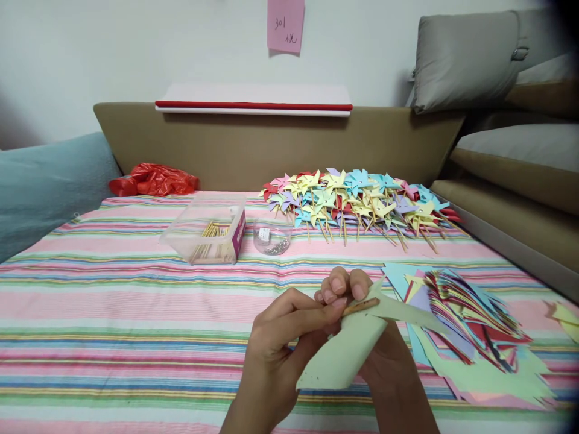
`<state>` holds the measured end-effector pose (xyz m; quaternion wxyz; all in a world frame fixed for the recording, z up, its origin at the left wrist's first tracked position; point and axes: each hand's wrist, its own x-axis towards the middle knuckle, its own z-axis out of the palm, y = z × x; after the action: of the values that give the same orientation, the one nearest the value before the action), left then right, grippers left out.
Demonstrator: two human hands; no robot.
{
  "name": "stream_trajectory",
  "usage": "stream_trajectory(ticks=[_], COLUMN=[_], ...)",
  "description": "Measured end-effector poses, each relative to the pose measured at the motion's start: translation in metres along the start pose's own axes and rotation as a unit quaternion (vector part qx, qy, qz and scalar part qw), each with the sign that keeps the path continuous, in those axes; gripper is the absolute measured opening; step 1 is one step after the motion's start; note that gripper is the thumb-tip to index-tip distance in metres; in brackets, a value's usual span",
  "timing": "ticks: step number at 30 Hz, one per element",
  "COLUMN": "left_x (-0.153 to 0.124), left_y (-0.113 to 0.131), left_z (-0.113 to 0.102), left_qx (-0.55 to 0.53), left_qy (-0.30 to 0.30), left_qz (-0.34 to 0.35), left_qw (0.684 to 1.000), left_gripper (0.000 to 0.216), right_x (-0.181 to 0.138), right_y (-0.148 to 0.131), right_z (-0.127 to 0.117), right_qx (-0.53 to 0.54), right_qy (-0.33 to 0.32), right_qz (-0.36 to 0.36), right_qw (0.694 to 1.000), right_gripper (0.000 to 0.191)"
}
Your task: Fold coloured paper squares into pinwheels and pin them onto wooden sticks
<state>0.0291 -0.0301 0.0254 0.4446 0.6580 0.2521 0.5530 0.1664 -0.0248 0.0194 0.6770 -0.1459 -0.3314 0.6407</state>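
Observation:
A wooden stick is pinched between the thumb and fingers of my left hand. Its end lies against a pale green paper pinwheel, whose blades spread out loosely to the right and downward. From behind and above, my right hand curls its fingers round the middle of the paper, holding it close to the stick's end. The paper hides part of the right palm and thumb. Whether a pin is in the paper cannot be made out.
A clear plastic box of wooden sticks stands beside a round clear dish of small metal pins. Finished pinwheels are heaped at the back. Cut coloured paper lies at right. A red plastic bag sits back left.

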Motion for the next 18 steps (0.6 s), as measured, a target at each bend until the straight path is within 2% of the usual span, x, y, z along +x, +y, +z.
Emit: stream_trajectory(ticks=[3,9,13,16,18], left_x=[0.0,0.004,0.009,0.011,0.011], left_y=[-0.003,-0.002,0.0,-0.003,-0.006], left_z=[-0.001,-0.006,-0.009,-0.008,-0.007], left_qx=[-0.004,0.019,0.037,0.019,-0.032], left_qy=[-0.008,-0.019,-0.057,-0.048,-0.036], left_qz=[0.013,0.002,-0.065,-0.131,-0.179], left_qw=[1.0,1.0,0.996,0.99,0.983], left_gripper=[0.043,0.033,0.032,0.022,0.021], right_x=[0.0,0.0,0.003,0.006,0.007], right_y=[0.001,0.002,0.003,0.006,0.008], right_z=[-0.001,0.0,0.002,0.002,0.001], right_qx=[-0.003,-0.009,-0.031,-0.032,-0.031], right_qy=[0.003,0.0,0.032,0.072,0.102], right_qz=[0.002,-0.002,0.04,0.049,0.057], right_qw=[1.0,1.0,0.998,0.996,0.993], right_gripper=[0.02,0.014,0.019,0.022,0.02])
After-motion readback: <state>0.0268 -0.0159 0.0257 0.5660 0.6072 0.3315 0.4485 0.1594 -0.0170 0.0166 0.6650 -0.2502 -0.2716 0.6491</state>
